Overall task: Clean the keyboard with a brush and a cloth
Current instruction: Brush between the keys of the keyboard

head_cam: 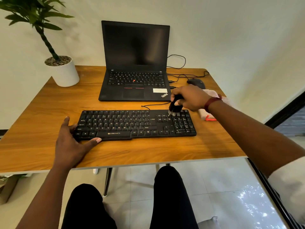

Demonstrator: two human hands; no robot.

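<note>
A black keyboard (135, 123) lies flat on the wooden table (38, 129), in front of me. My right hand (191, 98) is closed around a small black brush (175, 107); its bristles touch the keys at the keyboard's far right corner, above the number pad. My left hand (72, 139) rests on the table with fingers spread, thumb along the keyboard's front edge and fingers against its left end. A pale pink cloth (205, 114) with a red loop lies on the table right of the keyboard, partly hidden by my right wrist.
An open black laptop (134, 66) with a dark screen stands behind the keyboard. A black mouse (196, 83) and cables lie at the back right. A potted plant (63, 71) occupies the back left corner. My knees are under the table's front edge.
</note>
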